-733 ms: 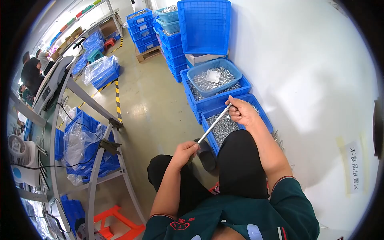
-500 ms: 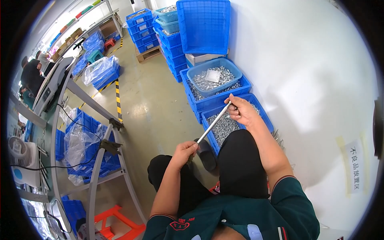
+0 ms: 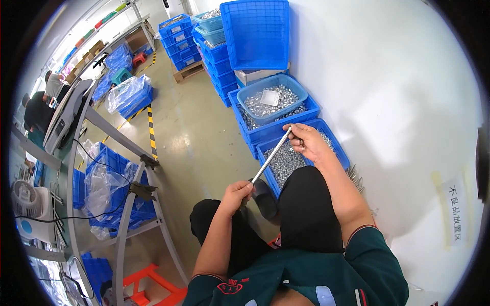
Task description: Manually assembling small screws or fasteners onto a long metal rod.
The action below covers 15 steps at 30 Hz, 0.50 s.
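Observation:
A slim silvery metal rod (image 3: 270,159) slants up and to the right between my two hands, above my knees. My left hand (image 3: 237,196) is closed round its lower end. At the upper end, my right hand (image 3: 310,140) pinches the tip between thumb and finger. Small dark metal pieces (image 3: 301,145) show in the curled fingers of that hand; their exact kind is too small to tell. Below the right hand, by my right knee, a blue bin (image 3: 339,148) holds many small silvery metal parts (image 3: 286,161).
Behind that bin stands another blue bin (image 3: 250,133), with a light-blue basket (image 3: 244,100) of metal parts on it. An upright blue crate (image 3: 258,35) leans behind. Stacked crates (image 3: 178,43) stand farther back. A metal-framed bench (image 3: 122,232) is at left, a white wall (image 3: 388,102) at right.
My right hand has shifted slightly down and left at the rod's upper tip, and more of the small pieces show in its fingers. My left hand keeps its hold.

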Tool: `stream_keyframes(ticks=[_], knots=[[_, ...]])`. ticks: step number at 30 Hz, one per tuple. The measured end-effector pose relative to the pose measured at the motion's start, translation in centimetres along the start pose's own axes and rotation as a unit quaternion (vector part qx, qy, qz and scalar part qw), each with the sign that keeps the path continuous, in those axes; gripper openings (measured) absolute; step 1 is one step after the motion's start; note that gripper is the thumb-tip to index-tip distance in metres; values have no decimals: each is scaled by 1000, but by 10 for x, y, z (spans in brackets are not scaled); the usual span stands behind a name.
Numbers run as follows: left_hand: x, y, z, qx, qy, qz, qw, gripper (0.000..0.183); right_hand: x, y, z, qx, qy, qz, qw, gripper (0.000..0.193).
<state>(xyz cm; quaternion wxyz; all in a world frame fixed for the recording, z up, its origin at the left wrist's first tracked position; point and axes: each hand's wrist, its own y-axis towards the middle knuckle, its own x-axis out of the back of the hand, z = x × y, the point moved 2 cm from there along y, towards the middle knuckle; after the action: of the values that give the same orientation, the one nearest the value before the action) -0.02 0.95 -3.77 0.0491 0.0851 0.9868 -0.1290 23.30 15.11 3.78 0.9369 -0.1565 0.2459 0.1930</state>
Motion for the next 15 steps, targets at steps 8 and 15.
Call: stream_keyframes(ticks=[8,15], knots=[[-4,1,0,-6,-13,-3,1000,24,0,5,1,19,-115,-54,992,22],[-6,0,-2,17,-37,3,999,23,8,7,-1,7,-120,-39,992,22]])
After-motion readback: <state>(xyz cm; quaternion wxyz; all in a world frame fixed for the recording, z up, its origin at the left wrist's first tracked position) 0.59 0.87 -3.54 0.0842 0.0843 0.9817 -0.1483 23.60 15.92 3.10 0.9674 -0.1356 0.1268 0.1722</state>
